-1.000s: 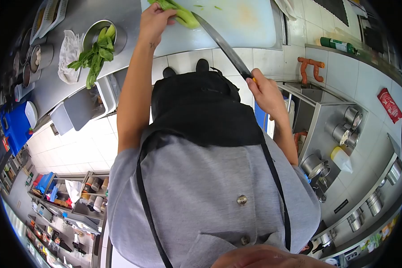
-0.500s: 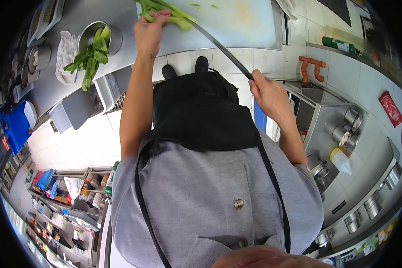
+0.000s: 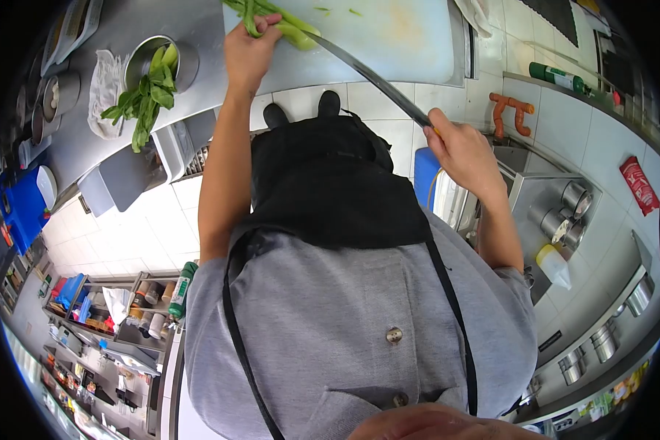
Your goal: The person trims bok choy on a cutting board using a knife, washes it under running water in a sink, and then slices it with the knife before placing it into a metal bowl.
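My left hand [image 3: 251,50] is closed around green leafy stalks [image 3: 295,34], which look like bok choy, on the white cutting board [image 3: 411,51]. Part of the bunch runs past the top edge of the view. My right hand [image 3: 463,152] grips a long knife [image 3: 374,77] by its handle, which my fingers mostly cover. The blade slants up and left, its tip end at the pale stalk ends beside my left hand. Left of that arm, a metal pot [image 3: 191,67] holds more leafy greens [image 3: 152,94] that hang over its rim.
A crumpled white plastic bag [image 3: 104,92] lies on the steel counter [image 3: 77,139] by the pot. Grey bins [image 3: 117,180] stand below the counter edge. To my right are a steel sink unit [image 3: 539,183] with metal containers and an orange pipe [image 3: 512,110].
My right hand has shifted right and slightly down, drawing the knife back with it. My left hand keeps its hold on the stalks, with slightly changed fingers.
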A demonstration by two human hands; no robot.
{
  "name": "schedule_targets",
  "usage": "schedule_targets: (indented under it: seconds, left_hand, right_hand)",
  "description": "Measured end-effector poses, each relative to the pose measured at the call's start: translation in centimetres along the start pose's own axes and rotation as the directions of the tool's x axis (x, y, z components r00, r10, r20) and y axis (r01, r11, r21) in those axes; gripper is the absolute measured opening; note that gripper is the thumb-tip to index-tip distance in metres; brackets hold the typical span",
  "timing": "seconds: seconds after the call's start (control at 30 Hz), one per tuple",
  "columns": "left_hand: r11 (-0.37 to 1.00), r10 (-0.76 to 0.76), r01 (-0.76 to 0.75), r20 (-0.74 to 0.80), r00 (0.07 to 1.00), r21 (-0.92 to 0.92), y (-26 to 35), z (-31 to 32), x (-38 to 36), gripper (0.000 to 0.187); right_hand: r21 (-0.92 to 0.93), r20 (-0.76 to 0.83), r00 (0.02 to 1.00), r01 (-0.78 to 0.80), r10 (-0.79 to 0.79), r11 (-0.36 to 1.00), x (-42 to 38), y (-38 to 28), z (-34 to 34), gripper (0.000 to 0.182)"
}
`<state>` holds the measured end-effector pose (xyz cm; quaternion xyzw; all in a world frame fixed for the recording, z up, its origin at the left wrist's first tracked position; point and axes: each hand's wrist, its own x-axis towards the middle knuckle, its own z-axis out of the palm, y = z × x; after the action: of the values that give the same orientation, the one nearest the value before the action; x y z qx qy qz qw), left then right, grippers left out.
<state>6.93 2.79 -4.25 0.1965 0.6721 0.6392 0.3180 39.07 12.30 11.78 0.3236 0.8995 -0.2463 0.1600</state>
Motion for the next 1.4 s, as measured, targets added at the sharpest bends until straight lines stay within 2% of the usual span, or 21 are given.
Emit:
schedule_targets:
  seconds: [0.03,0.13,0.23,0.57,0.63,0.73,1.07,1.13,1.17,1.23,1.27,1.33,1.4]
  left_hand:
    - [0.998,0.055,-0.055,0.006,0.998,0.025,-0.4,-0.1,0.1,0.018]
    - [0.997,0.072,-0.072,0.023,0.997,-0.007,-0.2,-0.4,0.0,0.018]
    - [0.999,-0.016,0.018,0.056,0.998,-0.042,0.4,-0.5,-0.1,0.02]
    - [1.0,-0.025,0.026,0.073,0.997,-0.015,1.2,-0.6,-0.6,0.02]
    - [0.996,0.04,-0.047,0.103,0.994,0.071,1.1,-0.7,-0.4,0.021]
    - [0.989,0.031,-0.045,0.098,0.995,0.138,1.7,-0.5,-0.6,0.022]
    - [0.961,0.098,-0.131,0.14,0.985,0.246,0.7,-0.8,-0.5,0.031]
    - [0.924,0.191,-0.221,0.122,0.974,0.313,0.2,-0.8,-0.7,0.018]
    - [0.924,0.19,-0.22,0.125,0.974,0.313,0.2,-0.8,-0.7,0.018]
    - [0.902,0.139,-0.179,0.128,0.982,0.393,0.3,-0.9,-0.9,0.033]
    - [0.902,0.137,-0.178,0.13,0.982,0.393,0.5,-0.8,-1.1,0.033]
    - [0.913,0.099,-0.132,0.103,0.99,0.385,1.2,-0.5,-1.4,0.053]
    - [0.921,0.076,-0.11,0.104,0.992,0.374,1.7,-0.3,-1.8,0.052]
  right_hand:
    - [0.001,0.0,1.0,-0.001,0.001,1.0,0.1,0.1,-0.2,0.015]
    - [-0.003,-0.006,1.0,0.025,-0.025,1.0,0.2,0.2,-0.5,0.015]
    - [-0.08,0.048,0.998,0.033,-0.03,0.996,0.6,0.2,-1.0,0.016]
    - [-0.095,0.062,0.996,0.063,-0.057,0.994,1.4,0.5,-1.1,0.015]
    - [-0.097,0.059,0.997,0.063,-0.057,0.993,1.7,0.8,-0.9,0.015]
    - [-0.081,0.063,0.996,0.07,-0.064,0.994,2.1,1.6,-0.3,0.016]
    - [-0.094,0.053,0.997,0.06,-0.055,0.994,2.5,0.0,1.1,0.017]
    - [-0.08,0.066,0.997,0.038,-0.032,0.996,2.4,-0.1,1.1,0.018]
    - [-0.104,0.046,0.998,0.053,-0.048,0.993,2.4,0.0,1.2,0.018]
    - [-0.127,0.027,0.998,0.064,-0.061,0.99,2.3,0.1,1.3,0.018]
    - [-0.108,0.033,0.998,0.06,-0.056,0.992,2.3,0.1,1.2,0.017]
    - [-0.089,0.039,0.998,0.057,-0.053,0.994,2.4,0.2,0.7,0.017]
    - [0.09,0.099,0.995,0.007,-0.016,0.996,2.5,0.4,0.1,0.016]
